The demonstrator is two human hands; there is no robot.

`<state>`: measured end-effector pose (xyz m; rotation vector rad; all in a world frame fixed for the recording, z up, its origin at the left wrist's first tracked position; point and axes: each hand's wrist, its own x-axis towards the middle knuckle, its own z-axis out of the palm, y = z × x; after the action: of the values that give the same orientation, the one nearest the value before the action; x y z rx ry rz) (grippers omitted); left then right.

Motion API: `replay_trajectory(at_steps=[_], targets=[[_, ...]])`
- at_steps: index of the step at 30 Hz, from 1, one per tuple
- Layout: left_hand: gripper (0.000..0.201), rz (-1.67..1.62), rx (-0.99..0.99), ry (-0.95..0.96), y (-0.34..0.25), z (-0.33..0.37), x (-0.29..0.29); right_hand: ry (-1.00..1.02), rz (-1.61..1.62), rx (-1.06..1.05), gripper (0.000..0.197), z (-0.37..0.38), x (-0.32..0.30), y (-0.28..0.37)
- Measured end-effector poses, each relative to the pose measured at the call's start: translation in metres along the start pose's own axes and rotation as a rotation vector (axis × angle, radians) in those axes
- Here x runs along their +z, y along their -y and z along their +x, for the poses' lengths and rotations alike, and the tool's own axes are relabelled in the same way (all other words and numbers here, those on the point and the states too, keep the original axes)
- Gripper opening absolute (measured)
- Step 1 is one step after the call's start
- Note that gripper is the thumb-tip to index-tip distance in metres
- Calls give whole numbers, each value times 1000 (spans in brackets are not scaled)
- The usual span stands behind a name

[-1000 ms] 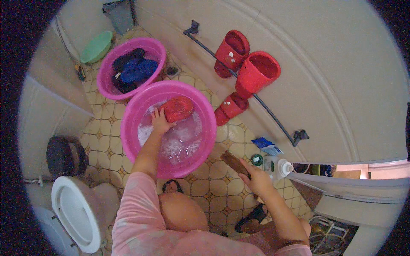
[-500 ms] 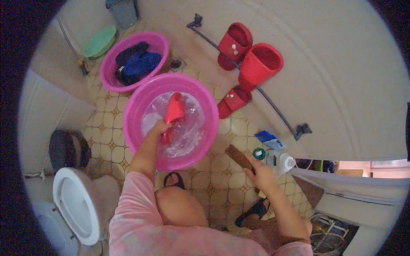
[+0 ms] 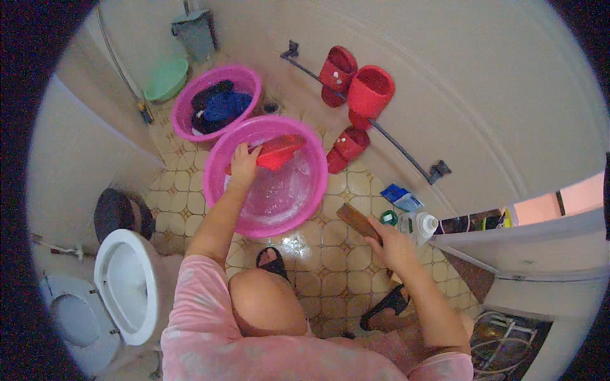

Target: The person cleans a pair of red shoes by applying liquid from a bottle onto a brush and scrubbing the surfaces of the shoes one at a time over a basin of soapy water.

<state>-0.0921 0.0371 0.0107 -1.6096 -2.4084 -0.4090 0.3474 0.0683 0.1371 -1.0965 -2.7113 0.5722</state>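
while left hand [image 3: 244, 164] grips a red slipper [image 3: 281, 153] in the basin [image 3: 316, 184], right hand [image 3: 395, 249] is wrapped round a brush [image 3: 358, 224]; looks mid-wash; three other slippers [image 3: 373, 93] outside.

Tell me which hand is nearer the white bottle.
Right. The right hand is just left of the white bottle; the left hand is farther left, holding a red slipper in a pink basin.
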Motion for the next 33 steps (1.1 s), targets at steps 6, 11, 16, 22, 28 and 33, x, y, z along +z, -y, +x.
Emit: replay_trajectory(at_steps=[6, 11, 16, 22, 28, 33], targets=[[45, -414, -132, 180, -31, 29, -27, 21, 31, 34, 51, -27, -32, 3], [33, -1237, -491, 627, -109, 24, -72, 30, 32, 104, 51, -55, -50, -8], [30, -1009, -533, 862, -218, -22, -69, 11, 46, 172, 51, -75, -61, -37], [46, -1123, -638, 989, -291, -127, 33, -6, 77, 169, 51, -104, -58, -64], [59, -1176, -805, 883, -294, -189, 123, 154, 116, 248, 51, -120, -60, -64], [70, -921, -740, 654, -266, -204, 163, 143, 135, 281, 51, -146, -32, -79]])
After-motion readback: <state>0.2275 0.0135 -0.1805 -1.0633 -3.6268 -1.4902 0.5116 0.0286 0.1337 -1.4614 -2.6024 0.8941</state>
